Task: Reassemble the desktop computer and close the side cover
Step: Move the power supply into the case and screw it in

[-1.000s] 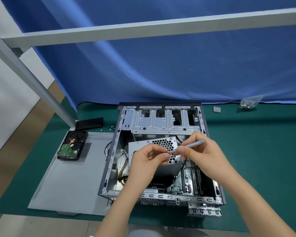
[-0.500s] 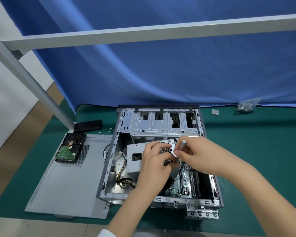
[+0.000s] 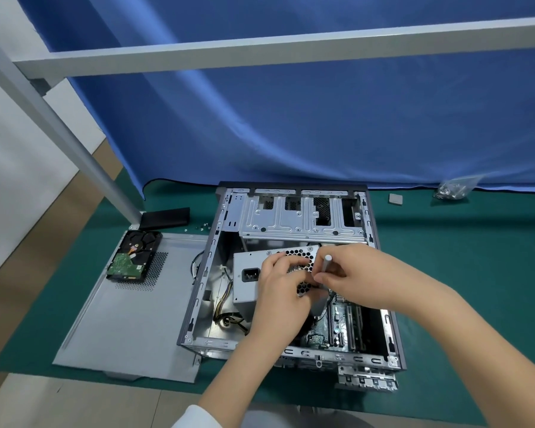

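Your right hand (image 3: 349,279) grips a grey screwdriver (image 3: 325,267), fingers curled round the shaft. The handle end stands up and away from you; the tip goes down behind your fingers, so I cannot see it. Your left hand (image 3: 283,284) rests on the PSU (image 3: 247,287) just left of the screwdriver, with its fingertips pressed together at the mesh. They seem to pinch something small, maybe a screw, but this I cannot tell.

The PSU lies tilted inside the case (image 3: 198,304), in the middle, below the drive cage (image 3: 291,220). Both hands meet at its right end, so the screw point is probably directly under the tip.

Left of the case, the cover (image 3: 130,319) lies flat on the table (image 3: 476,273), with the hard disk (image 3: 133,257) on its far corner.
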Tool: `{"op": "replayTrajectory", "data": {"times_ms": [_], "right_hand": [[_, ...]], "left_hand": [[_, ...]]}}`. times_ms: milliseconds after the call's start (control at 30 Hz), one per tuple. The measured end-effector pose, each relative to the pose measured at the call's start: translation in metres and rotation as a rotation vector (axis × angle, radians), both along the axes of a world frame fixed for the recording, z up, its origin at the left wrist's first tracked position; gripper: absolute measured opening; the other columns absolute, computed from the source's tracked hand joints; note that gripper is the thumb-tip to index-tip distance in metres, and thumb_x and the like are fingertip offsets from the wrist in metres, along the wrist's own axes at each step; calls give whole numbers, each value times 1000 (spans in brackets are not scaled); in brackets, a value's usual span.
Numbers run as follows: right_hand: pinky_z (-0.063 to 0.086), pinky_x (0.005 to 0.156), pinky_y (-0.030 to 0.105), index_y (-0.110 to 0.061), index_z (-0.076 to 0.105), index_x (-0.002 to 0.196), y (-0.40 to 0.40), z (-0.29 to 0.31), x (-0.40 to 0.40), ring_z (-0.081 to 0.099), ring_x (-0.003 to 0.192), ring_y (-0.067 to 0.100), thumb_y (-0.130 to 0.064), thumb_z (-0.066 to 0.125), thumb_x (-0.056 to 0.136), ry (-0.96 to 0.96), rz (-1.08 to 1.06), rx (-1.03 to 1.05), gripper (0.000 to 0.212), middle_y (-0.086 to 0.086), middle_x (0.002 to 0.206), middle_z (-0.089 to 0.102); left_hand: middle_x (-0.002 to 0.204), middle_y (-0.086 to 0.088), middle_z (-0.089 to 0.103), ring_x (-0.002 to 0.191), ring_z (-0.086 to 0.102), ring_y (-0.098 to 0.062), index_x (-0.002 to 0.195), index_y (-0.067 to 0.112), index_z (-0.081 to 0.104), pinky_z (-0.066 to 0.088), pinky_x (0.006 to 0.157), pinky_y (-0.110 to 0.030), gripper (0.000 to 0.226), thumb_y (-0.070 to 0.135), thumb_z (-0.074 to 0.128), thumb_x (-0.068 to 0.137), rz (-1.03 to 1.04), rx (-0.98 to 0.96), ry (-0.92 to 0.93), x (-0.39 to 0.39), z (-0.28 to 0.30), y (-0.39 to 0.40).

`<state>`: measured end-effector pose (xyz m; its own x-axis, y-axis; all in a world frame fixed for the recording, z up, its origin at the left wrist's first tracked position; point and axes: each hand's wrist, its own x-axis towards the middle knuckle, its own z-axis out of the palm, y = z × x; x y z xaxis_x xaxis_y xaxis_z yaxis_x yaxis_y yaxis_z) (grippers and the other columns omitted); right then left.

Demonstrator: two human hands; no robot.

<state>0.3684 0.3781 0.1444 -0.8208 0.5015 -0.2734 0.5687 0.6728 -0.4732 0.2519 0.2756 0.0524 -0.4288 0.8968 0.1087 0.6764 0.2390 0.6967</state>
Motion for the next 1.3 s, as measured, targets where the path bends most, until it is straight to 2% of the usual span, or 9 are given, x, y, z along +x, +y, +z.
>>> {"op": "replayTrajectory", "data": {"times_ms": [167, 300, 467, 633, 767, 933, 1033, 1133, 1300], "right_hand": [[51, 72, 31, -33, 50, 85, 5, 5, -1, 59, 81, 6, -37, 58, 86, -37, 23, 94, 10, -15, 86, 65], [36, 56, 22, -34, 48, 80, 9, 12, -3, 53, 75, 3, -38, 63, 85, -88, 116, 244, 16, -19, 88, 65], [33, 58, 29, -31, 43, 85, 1, 12, -10, 62, 84, 21, -45, 53, 91, -87, 230, 527, 18, -7, 87, 63], [33, 58, 30, -25, 52, 104, -3, 17, -15, 62, 83, 25, -50, 46, 94, -150, 287, 591, 28, -1, 89, 63], [41, 65, 33, -23, 45, 111, 0, 18, -13, 62, 88, 24, -37, 45, 97, -221, 294, 497, 21, -3, 96, 62], [34, 59, 31, -26, 43, 95, -2, 18, -10, 57, 75, 25, -40, 46, 96, -228, 306, 562, 14, -4, 79, 56], [30, 56, 29, -22, 38, 80, 0, 18, -15, 45, 65, 24, -41, 41, 97, -248, 295, 612, 26, -6, 63, 34], [32, 56, 28, -17, 37, 70, 1, 14, -19, 45, 64, 24, -35, 38, 99, -301, 281, 636, 34, -5, 62, 33], [36, 62, 32, -19, 44, 107, 2, 16, -14, 55, 79, 25, -29, 45, 97, -376, 283, 485, 15, -6, 74, 41]], "left_hand": [[146, 16, 29, 142, 9, -8, 137, 37, 41, 9, 117, -35, 80, 68, 66, 68, -141, -106, 141, -17, 4, 1], [155, 8, 17, 144, 7, -11, 151, 27, 16, -3, 119, -40, 113, 87, 50, 61, -233, -254, 403, -33, 5, 11], [138, 9, 40, 126, 35, -14, 146, 24, 29, 23, 109, -38, 110, 90, 43, 59, -222, -207, 574, -33, 0, 18], [134, 10, 43, 121, 38, -14, 145, 25, 31, 25, 106, -36, 108, 88, 44, 58, -213, -187, 570, -32, -2, 17], [133, 9, 43, 121, 38, -14, 144, 25, 31, 24, 106, -36, 109, 89, 43, 58, -213, -203, 574, -32, -1, 18], [130, 9, 45, 117, 40, -15, 143, 24, 33, 25, 104, -35, 108, 89, 44, 58, -201, -192, 570, -32, -2, 18], [128, 8, 46, 116, 41, -15, 142, 24, 34, 25, 103, -36, 106, 88, 44, 58, -200, -185, 574, -32, -3, 18], [129, 9, 45, 116, 40, -15, 143, 25, 34, 24, 104, -36, 107, 89, 43, 57, -200, -187, 570, -31, -4, 18], [127, 9, 47, 116, 42, -15, 141, 24, 36, 25, 104, -36, 108, 90, 41, 56, -186, -182, 556, -31, -3, 19]]}}
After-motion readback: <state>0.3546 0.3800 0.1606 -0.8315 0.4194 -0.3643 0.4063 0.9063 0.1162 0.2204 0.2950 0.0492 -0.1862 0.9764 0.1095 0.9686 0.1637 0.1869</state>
